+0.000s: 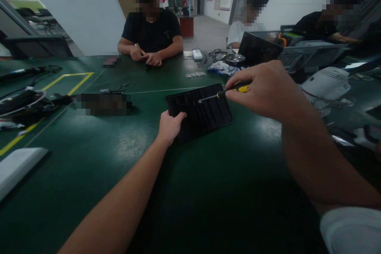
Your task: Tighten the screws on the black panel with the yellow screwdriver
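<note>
My left hand (170, 127) is closed on the lower left edge of a flat black case (217, 113), its thumb lying over the top face. The case looks ribbed, with a raised band across its middle, and is tilted a little on the green table. In my right hand (258, 91) is a screwdriver (210, 97) with a yellow and black handle. Its shaft points left across the case, and the tip is over the middle band. A small pale spot shows at the tip; whether it is a screw I cannot tell.
Across the green table (143, 178) a person in black (150, 33) works with both hands. Cables and dark parts (26, 103) lie left, beside yellow tape. A white fan-like housing (326, 87) and grey panels (312, 53) stand right. A metal bowl (235, 59) sits at the back.
</note>
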`<action>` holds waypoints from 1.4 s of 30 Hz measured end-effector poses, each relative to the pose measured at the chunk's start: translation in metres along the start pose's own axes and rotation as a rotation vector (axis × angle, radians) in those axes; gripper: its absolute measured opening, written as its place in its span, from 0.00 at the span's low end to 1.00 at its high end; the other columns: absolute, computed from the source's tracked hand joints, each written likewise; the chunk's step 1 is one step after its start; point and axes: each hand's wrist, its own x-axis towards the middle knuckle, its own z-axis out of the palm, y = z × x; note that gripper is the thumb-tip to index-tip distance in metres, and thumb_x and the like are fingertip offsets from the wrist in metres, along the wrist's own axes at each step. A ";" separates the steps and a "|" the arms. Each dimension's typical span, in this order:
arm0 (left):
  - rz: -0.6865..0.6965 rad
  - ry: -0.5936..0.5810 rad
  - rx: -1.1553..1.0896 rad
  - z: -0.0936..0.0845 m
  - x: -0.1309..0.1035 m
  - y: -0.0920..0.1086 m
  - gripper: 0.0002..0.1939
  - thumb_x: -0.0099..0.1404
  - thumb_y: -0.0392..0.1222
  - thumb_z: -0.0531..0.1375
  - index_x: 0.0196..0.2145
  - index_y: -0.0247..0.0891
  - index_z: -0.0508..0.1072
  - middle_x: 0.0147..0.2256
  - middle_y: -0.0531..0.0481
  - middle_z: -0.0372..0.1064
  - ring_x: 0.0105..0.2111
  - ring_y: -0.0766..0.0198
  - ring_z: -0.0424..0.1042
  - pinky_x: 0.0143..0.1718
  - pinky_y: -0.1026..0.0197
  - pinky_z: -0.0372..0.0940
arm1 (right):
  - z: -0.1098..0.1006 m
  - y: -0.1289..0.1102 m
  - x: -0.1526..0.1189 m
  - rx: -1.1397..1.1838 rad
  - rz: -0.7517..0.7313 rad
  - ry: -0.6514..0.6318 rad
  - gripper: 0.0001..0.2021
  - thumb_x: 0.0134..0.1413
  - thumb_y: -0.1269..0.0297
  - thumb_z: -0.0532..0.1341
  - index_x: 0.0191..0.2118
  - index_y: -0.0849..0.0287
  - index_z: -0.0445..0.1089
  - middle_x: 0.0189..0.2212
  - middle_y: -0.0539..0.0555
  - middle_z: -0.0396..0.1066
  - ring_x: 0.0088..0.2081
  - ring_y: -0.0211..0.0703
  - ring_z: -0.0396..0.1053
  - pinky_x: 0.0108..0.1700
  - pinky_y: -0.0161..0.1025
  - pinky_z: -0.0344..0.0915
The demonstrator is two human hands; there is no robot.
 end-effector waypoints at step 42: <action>0.014 0.059 0.060 0.004 0.004 0.010 0.18 0.49 0.46 0.73 0.36 0.38 0.76 0.34 0.46 0.76 0.35 0.53 0.77 0.42 0.51 0.74 | 0.011 0.039 0.009 -0.039 -0.012 0.052 0.05 0.55 0.58 0.72 0.38 0.49 0.81 0.41 0.58 0.80 0.45 0.60 0.75 0.48 0.53 0.69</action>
